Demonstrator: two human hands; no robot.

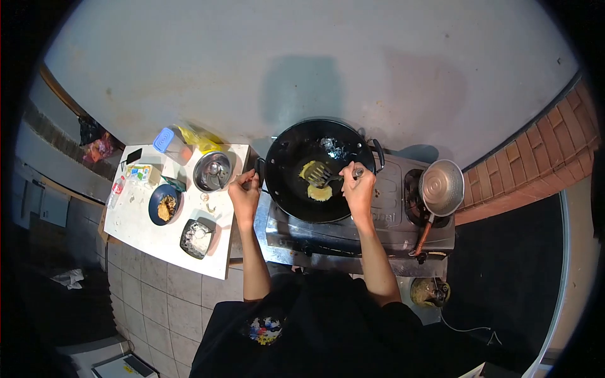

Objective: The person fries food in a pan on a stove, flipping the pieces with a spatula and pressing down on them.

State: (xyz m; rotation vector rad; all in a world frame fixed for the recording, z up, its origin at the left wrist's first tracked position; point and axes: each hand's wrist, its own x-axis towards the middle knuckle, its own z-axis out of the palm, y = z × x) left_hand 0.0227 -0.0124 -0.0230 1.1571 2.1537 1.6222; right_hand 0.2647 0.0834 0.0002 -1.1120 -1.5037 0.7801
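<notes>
A large black wok (291, 135) stands on the stove, with two yellowish pieces of food in it, one (319, 193) lower and one (307, 169) higher. My right hand (358, 179) is closed round the handle of a slotted spatula (319, 176), whose head lies between the pieces. At the wok's left side, my left hand (245, 189) has its fingers pressed together near the wok's side handle; what they hold, if anything, is too small to tell.
A dented pot (442, 188) sits on the right burner. On the white table (140, 217) at left are a metal bowl (212, 171), a blue bowl (165, 205) with fried food, a black dish (198, 239) of white powder and a lidded container (171, 145).
</notes>
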